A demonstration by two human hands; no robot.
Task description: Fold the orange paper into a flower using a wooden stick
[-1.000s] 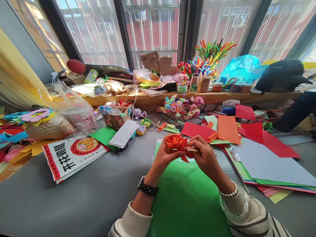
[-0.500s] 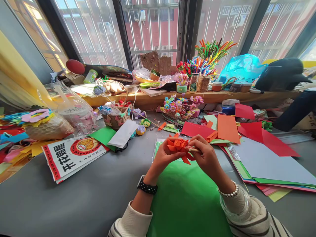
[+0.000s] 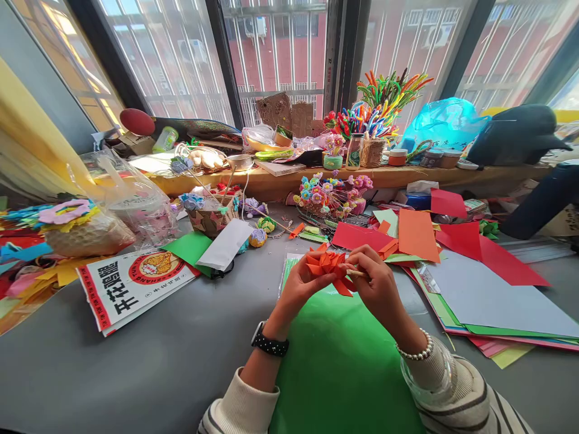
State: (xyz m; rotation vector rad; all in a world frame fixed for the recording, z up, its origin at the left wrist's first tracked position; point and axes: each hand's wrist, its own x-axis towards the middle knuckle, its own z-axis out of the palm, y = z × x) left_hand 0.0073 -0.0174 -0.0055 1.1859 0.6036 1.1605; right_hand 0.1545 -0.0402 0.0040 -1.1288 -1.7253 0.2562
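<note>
An orange folded-paper flower (image 3: 329, 265) with pointed petals is held above the green mat (image 3: 346, 361). My left hand (image 3: 301, 282) grips it from the left, thumb along its near side. My right hand (image 3: 374, 278) has its fingers closed round a thin pale wooden stick (image 3: 357, 273), whose tip meets the flower's right side. Several long petals hang below the flower between the two hands. The fingers of my left hand are partly hidden behind the paper.
Coloured paper sheets (image 3: 506, 295) are stacked on the right. On the left lie a printed paper bag (image 3: 138, 283) and a white paper piece (image 3: 226, 244). Small crocheted flowers (image 3: 332, 196) stand behind my hands. A crowded window ledge (image 3: 280, 184) runs along the back.
The flower has turned slightly in my left hand, and its hanging petals sit a little differently. My right hand has shifted slightly, still with the stick against the flower.
</note>
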